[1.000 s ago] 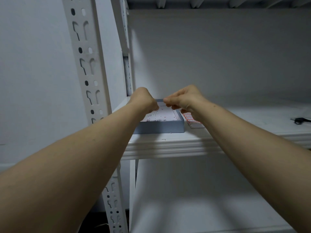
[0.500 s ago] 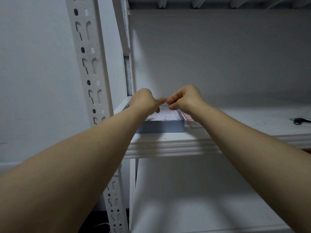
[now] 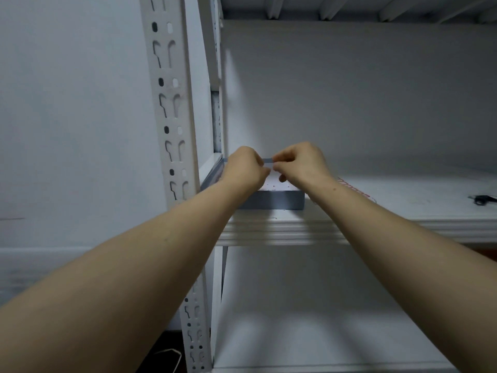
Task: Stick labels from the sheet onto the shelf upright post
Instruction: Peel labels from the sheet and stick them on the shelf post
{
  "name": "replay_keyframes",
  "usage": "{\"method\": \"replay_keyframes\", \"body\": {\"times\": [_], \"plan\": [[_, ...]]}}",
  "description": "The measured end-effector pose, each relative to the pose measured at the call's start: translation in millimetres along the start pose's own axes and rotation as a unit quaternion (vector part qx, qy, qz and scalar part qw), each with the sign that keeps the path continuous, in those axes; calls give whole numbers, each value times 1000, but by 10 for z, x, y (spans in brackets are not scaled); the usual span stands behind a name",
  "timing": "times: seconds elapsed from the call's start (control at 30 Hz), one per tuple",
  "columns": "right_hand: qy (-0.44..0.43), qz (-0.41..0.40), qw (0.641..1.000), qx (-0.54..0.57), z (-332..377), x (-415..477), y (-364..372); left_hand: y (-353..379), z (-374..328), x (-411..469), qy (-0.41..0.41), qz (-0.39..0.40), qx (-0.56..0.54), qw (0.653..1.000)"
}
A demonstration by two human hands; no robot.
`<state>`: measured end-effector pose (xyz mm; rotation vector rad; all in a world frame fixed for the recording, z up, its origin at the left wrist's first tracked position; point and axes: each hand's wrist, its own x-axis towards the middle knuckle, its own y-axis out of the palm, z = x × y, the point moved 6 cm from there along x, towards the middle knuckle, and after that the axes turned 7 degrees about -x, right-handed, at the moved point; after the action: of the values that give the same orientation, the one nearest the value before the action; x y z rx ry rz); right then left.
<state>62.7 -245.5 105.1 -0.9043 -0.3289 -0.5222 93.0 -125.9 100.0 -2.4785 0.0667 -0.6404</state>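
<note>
My left hand [image 3: 246,168] and my right hand [image 3: 301,162] meet fingertip to fingertip above a shallow blue-grey box [image 3: 274,201] on the shelf. Both pinch a small pale label [image 3: 271,165] between them; most of it is hidden by the fingers. The label sheet [image 3: 352,188], with red-edged labels, lies flat on the shelf just right of the box, partly behind my right wrist. The white slotted upright post [image 3: 172,117] stands to the left of my hands, apart from them.
The white shelf board [image 3: 403,208] runs off to the right, with black scissors [image 3: 482,199] near its right edge. A rear upright [image 3: 217,117] stands behind the box. Another shelf [image 3: 322,332] lies below. A thin cable [image 3: 166,356] lies on the dark floor.
My hands have risen slightly above the box and closed together, the right fingertips now pinching at the left fingertips. More of the label sheet shows beside my right wrist.
</note>
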Motion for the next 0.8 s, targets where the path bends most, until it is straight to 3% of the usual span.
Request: {"method": "replay_keyframes", "body": {"times": [0.13,0.23,0.3,0.43,0.6,0.8], "plan": [[-38,-29,997,62,193,-182,59,-153,-25,-376,108,-62,2,992],[-58,-12,991,123,362,-381,212,-416,76,-746,228,-176,-13,958],[-59,28,985,157,467,-507,376,-580,241,-947,250,-246,-21,936],[-71,78,982,158,650,-637,647,-801,696,-1080,145,-286,-67,945],[-46,144,966,211,760,-683,925,-778,1178,-1001,-33,-156,-147,976],[-62,134,940,308,798,-788,1036,-781,1139,-946,-15,-132,-175,976]]}}
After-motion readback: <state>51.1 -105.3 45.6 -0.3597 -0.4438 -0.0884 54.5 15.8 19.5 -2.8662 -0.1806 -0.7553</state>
